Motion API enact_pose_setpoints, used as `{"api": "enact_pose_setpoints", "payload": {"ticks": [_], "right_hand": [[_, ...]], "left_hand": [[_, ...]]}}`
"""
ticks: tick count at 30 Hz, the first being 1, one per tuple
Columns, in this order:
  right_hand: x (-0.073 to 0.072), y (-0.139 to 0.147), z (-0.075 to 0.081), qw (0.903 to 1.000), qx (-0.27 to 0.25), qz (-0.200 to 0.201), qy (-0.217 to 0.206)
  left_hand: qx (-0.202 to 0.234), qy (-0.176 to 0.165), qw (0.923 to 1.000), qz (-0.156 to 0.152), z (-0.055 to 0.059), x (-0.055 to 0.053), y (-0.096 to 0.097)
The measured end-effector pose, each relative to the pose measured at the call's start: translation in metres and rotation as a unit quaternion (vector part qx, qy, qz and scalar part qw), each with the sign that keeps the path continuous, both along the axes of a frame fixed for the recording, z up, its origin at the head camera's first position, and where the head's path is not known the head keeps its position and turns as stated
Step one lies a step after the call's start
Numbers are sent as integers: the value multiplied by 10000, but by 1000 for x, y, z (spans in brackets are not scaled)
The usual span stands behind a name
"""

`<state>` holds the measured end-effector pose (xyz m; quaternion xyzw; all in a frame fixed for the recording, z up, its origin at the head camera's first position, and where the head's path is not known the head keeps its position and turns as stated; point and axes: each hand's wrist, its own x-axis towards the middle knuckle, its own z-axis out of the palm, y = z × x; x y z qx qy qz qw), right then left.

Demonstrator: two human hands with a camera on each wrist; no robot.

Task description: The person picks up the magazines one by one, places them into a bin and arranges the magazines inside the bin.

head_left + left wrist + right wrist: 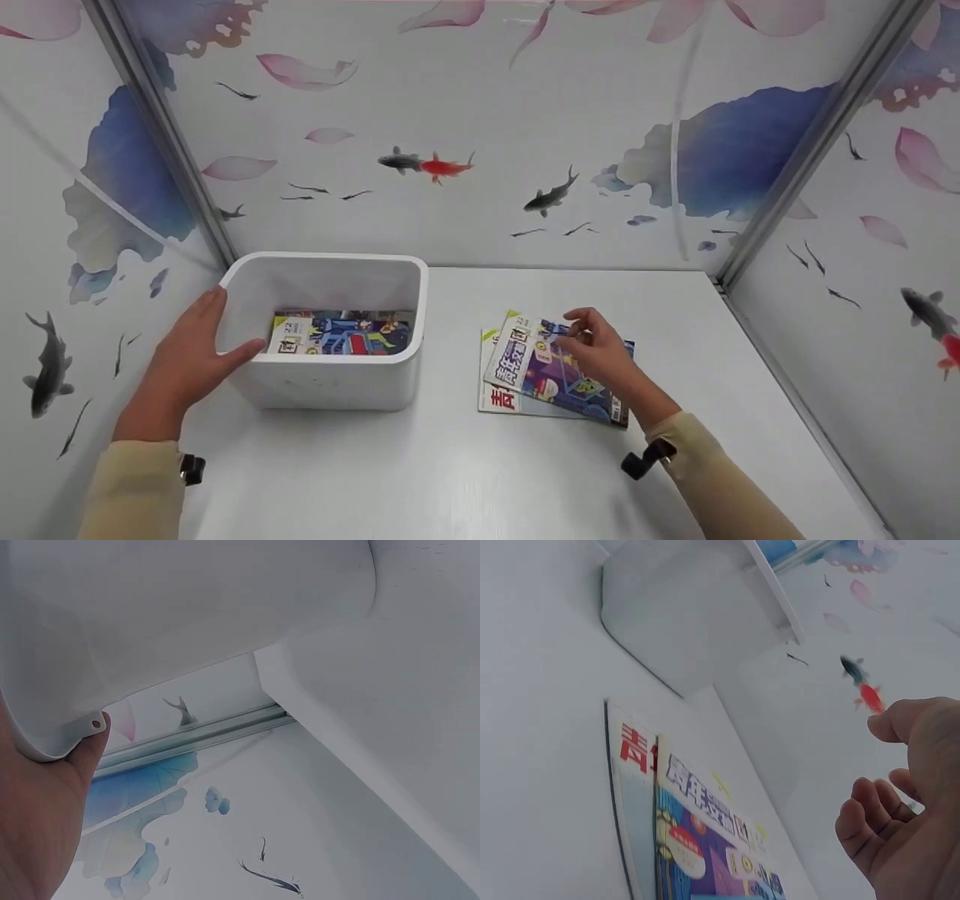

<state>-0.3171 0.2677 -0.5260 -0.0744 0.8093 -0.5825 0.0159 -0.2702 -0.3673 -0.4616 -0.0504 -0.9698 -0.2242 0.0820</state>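
Note:
A white plastic bin [330, 382] stands at the left, with several magazines [360, 334] lying inside. My left hand [184, 356] grips its left front corner, thumb over the front rim and fingers along the left side. In the left wrist view that hand [45, 810] is at the bin's rim [52, 754], beside a small tab with a hole. On the table to the right, a purple-blue magazine [540, 367] lies askew on a paler magazine [499, 401]. Above them hovers my right hand [600, 352], fingers loosely bent and holding nothing; the right wrist view shows the hand [907, 802] apart from the covers.
White panels [480, 97] printed with fish and petals enclose the table [450, 465] at the back and both sides. Metal posts [817, 150] stand at the back corners. The bin is close to the back left corner.

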Motion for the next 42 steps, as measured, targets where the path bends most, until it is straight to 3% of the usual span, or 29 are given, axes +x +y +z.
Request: {"api": "enact_pose_setpoints", "payload": {"ticks": [6, 12, 17, 35, 42], "right_hand": [[13, 47, -20, 9949, 819, -532, 235], [28, 84, -40, 9834, 1553, -936, 113], [35, 99, -53, 9750, 1950, -1063, -98], [35, 101, -73, 9722, 1827, -1173, -879], [30, 89, -67, 9684, 1892, -1061, -1233]], "left_hand": [[3, -9, 10000, 11, 1, 0, 3], [1, 5, 10000, 8, 2, 0, 5], [2, -1, 10000, 19, 1, 1, 3], [18, 70, 10000, 15, 2, 3, 2], [37, 65, 10000, 49, 1, 5, 1]]}}
